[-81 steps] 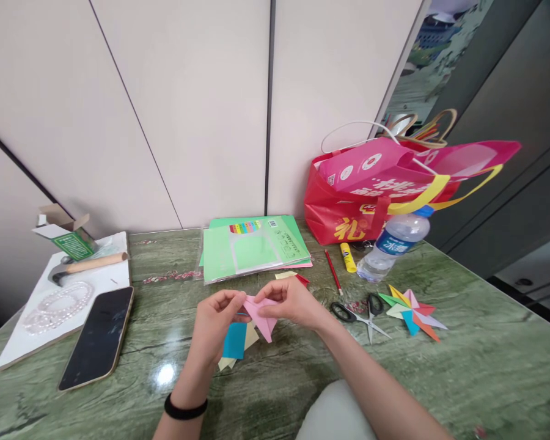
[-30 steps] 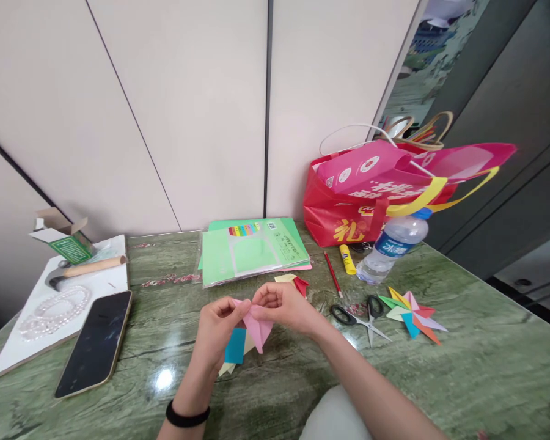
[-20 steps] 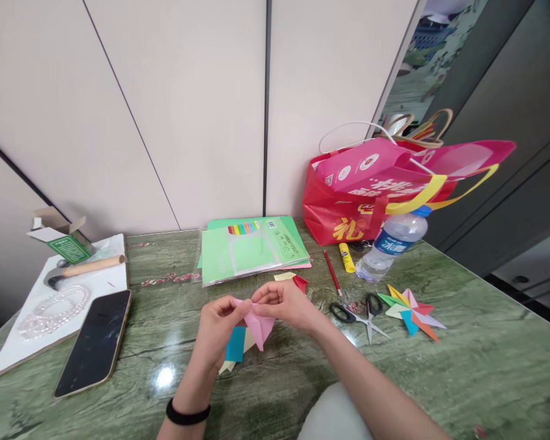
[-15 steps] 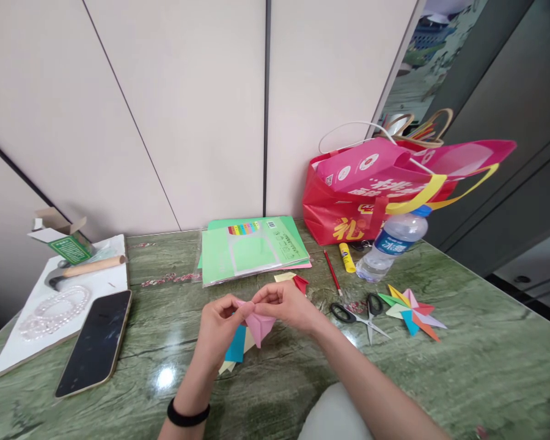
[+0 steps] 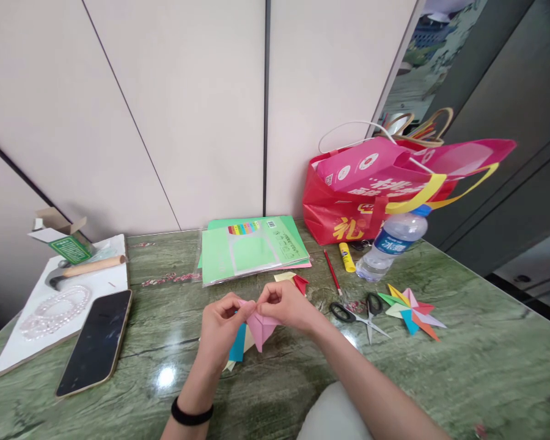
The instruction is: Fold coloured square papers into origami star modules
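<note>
A folded piece of pink paper [image 5: 261, 332] is pinched between both hands above the table, its pointed end hanging down. My left hand [image 5: 222, 322] grips its left edge with thumb and fingertips; a black band circles that wrist. My right hand [image 5: 288, 307] pinches the paper's upper right side, close to the left fingertips. Below the left hand lie blue paper [image 5: 238, 346] and cream pieces, partly covered. Behind the right hand, a folded red paper [image 5: 300, 283] and a cream one show in part.
Scissors [image 5: 366, 318] lie half open beside a multicoloured paper star [image 5: 413, 311]. Behind them are a red pencil [image 5: 332, 273], a glue stick [image 5: 347, 257], a water bottle [image 5: 391, 243] and a red bag [image 5: 339, 208]. Green paper packs [image 5: 256, 250] lie at the back; a phone [image 5: 95, 342] lies left.
Both hands keep their pinch on the pink paper. The left hand has shifted very slightly right, and the paper's hanging point sits a little lower and further right.
</note>
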Tool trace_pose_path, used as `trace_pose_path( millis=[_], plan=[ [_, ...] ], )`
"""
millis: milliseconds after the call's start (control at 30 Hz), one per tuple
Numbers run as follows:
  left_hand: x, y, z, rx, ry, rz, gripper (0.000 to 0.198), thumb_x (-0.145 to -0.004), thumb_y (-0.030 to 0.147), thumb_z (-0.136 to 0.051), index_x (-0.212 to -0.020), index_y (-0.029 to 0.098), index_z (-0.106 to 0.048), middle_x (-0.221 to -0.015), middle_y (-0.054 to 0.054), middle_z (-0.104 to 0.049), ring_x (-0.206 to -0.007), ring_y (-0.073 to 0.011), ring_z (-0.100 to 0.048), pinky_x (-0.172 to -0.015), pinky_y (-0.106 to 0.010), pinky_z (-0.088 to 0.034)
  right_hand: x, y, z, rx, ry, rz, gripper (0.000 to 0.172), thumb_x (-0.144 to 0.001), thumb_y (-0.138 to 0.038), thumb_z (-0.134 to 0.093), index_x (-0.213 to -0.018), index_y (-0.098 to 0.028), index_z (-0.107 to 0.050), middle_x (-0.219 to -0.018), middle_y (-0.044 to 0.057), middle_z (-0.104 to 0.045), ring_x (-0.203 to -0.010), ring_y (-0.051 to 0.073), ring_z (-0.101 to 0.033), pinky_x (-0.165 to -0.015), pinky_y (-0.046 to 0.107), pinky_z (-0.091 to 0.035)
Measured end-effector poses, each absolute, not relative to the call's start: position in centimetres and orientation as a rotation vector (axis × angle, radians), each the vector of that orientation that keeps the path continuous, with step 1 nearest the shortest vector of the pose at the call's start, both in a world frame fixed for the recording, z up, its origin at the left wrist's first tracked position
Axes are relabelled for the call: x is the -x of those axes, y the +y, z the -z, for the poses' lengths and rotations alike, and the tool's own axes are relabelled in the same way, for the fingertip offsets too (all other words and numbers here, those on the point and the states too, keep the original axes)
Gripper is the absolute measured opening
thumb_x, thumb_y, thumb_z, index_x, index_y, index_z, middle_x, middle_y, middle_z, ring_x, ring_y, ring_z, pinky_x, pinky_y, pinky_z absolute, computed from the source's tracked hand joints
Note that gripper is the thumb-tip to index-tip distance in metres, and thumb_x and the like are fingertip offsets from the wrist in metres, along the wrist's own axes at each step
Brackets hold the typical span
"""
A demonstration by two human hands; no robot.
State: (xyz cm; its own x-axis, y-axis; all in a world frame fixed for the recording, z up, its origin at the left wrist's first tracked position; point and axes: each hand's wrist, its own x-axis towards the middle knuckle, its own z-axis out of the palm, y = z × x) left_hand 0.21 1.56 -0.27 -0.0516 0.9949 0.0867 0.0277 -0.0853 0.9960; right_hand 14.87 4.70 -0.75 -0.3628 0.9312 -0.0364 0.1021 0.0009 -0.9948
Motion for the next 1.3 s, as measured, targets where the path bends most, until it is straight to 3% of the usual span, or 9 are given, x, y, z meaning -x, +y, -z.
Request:
trace_pose_path(
  millis=[267,700,900,1033,1300],
  plan=[
    [1.1,1.8,-0.1,-1.072,1.248,-1.322,0.024,-0.057,0.031,-0.075,-0.049,0.013,-0.061,-0.051,0.001,-0.055,-0.049,-0.0096,-0.048,-0.045,-0.019,-0.038,-15.3,4.8,0.3,1.134,-1.435,-1.629,0.008,-0.055,-0.011,-0.052,-0.052,-0.016,-0.056,-0.049,-0.003,-0.059,-0.048,0.012,-0.057,-0.048,0.023,-0.045],
    [0.9,2.0,0.5,-0.861,1.21,-1.308,0.023,-0.054,0.029,-0.078,-0.052,0.012,-0.063,-0.049,0.002,-0.058,-0.046,-0.0079,-0.049,-0.045,-0.019,-0.039,-15.2,4.9,0.2,1.188,-1.406,-1.659,0.008,-0.056,-0.009,-0.053,-0.054,-0.014,-0.06,-0.047,-0.004,-0.06,-0.042,0.009,-0.056,-0.042,0.018,-0.044],
    [1.4,2.3,0.4,-0.769,1.212,-1.383,0.026,-0.049,0.029,-0.08,-0.05,0.012,-0.061,-0.046,0.003,-0.055,-0.043,-0.0077,-0.048,-0.042,-0.019,-0.038,-15.8,5.2,0.5,1.185,-1.398,-1.673,0.007,-0.057,-0.011,-0.055,-0.053,-0.014,-0.059,-0.048,-0.002,-0.062,-0.044,0.009,-0.057,-0.047,0.02,-0.048],
    [2.2,2.6,-0.1,-0.644,1.201,-1.535,0.027,-0.044,0.027,-0.082,-0.049,0.013,-0.059,-0.047,0.005,-0.054,-0.044,-0.0065,-0.047,-0.043,-0.017,-0.039,-16.4,5.7,1.0,1.193,-1.379,-1.614,0.006,-0.058,-0.015,-0.056,-0.053,-0.014,-0.058,-0.052,0.0,-0.064,-0.048,0.01,-0.059,-0.049,0.021,-0.049],
    [1.3,2.6,0.6,-0.839,1.28,-1.319,0.029,-0.053,0.035,-0.077,-0.053,0.012,-0.058,-0.048,0.004,-0.053,-0.045,-0.0071,-0.046,-0.043,-0.018,-0.038,-15.9,5.5,0.8,1.106,-1.536,-1.28,0.01,-0.063,-0.024,-0.064,-0.065,-0.015,-0.06,-0.064,0.002,-0.065,-0.058,0.013,-0.059,-0.056,0.025,-0.048]
  ],
)
